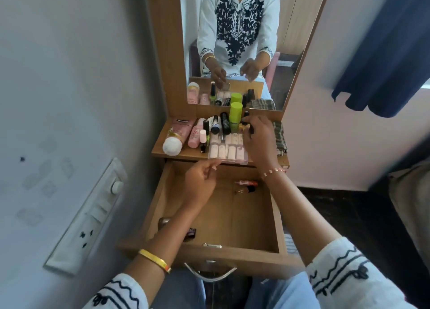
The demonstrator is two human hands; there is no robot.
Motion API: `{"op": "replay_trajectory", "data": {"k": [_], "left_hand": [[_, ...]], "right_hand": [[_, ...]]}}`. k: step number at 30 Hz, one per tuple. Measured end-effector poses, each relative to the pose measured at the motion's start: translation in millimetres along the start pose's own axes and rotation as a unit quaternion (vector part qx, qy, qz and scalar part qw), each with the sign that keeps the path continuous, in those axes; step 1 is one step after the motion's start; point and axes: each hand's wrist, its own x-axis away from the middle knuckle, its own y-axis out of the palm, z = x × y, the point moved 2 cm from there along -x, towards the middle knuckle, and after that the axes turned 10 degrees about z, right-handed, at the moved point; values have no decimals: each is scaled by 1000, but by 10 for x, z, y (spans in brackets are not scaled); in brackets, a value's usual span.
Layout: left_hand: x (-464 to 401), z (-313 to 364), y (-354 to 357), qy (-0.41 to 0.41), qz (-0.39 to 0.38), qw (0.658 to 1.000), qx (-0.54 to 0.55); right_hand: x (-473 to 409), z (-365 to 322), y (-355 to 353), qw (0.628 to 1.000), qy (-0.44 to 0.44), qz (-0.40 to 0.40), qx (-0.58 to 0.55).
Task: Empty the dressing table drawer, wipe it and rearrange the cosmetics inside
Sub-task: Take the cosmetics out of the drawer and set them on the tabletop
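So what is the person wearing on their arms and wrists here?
Both arms end in white sleeves with dark wavy and floral embroidery at the cuffs, pushed up short of the wrists. The left wrist carries a plain gold bangle. The right wrist has a thin beaded bracelet in pinkish and pale beads. The left hand and right hand are bare, with no gloves; any rings are too small to tell.

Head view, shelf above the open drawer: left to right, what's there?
Pink tube with white cap → small pink bottle → black cylindrical tube → lime-green bottle → right hand → checked folded cloth.
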Motion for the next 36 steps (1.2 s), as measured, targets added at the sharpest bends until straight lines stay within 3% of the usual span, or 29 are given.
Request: {"op": "replay_trajectory", "data": {"k": [4, 9, 12, 15, 20, 24, 26, 31, 36], "left_hand": [[151, -244, -313, -61, 17, 998, -30], [257, -587, -610, -134, -33, 981, -139], [254, -702, -620, -156, -89, 963, -203], [280, -795, -610, -144, -135, 939, -282], [362, -833, -544, -179, -259, 862, -398], [332, -730, -516, -194, -307, 799, -480], [336, -712, -508, -176, -315, 784, -505], [383, -697, -522, -129, -310, 785, -521], [395, -669, -537, -106, -259, 848, -451]], "right_hand": [[610, -189, 60, 995, 36, -20, -91], [1328, -257, 461, 957, 97, -264, -70], [1572, -306, 700, 902, 54, -429, 6], [1722, -336, 855, 851, 7, -517, 93], [1790, -354, 876, 824, -66, -543, 150], [1797, -293, 850, 826, -48, -544, 142], [1779, -252, 823, 833, -41, -536, 135], [1751, -196, 748, 856, -47, -500, 125], [1729, -178, 673, 894, 4, -443, 69]]}}
